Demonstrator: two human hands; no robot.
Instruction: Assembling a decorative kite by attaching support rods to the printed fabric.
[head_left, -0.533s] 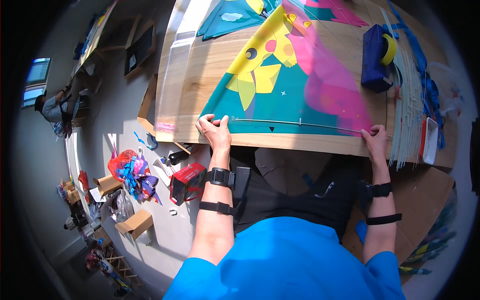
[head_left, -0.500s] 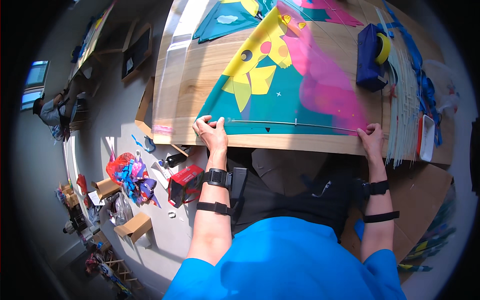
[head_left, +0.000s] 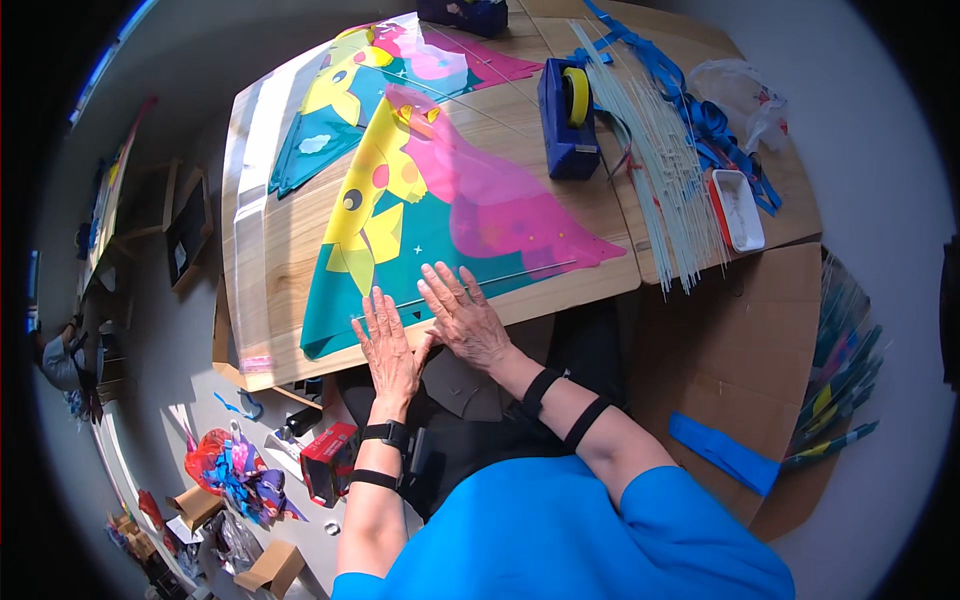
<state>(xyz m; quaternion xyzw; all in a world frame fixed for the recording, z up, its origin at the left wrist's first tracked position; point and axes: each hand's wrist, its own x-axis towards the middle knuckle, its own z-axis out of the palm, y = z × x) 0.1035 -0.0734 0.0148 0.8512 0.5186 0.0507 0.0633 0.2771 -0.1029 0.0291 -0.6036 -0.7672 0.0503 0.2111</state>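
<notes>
A triangular kite sheet [head_left: 420, 240], teal and pink with a yellow cartoon figure, lies folded on the wooden table. Along its near edge runs a thin pale rod [head_left: 500, 281]. My left hand [head_left: 388, 350] rests on that edge, fingers stretched out and nothing held. Beside it, my right hand [head_left: 468, 322] lies flat across the edge near the rod, its fingers also extended. The two hands are close together at the thumbs, and they cover part of the edge and the rod's left part.
Farther back lie more folded kite sheets [head_left: 315, 145]. To the right stand a blue tape dispenser [head_left: 565, 150] with yellow tape, a bundle of pale rods [head_left: 665, 180], blue strapping [head_left: 710, 120] and a red-and-white tray [head_left: 738, 210]. Cardboard [head_left: 720, 350] hangs below the table's right side.
My hands have left the two ends of the rod and come together at the near edge, pinching fingers now spread flat. The view has shifted, so the table appears turned and farther left.
</notes>
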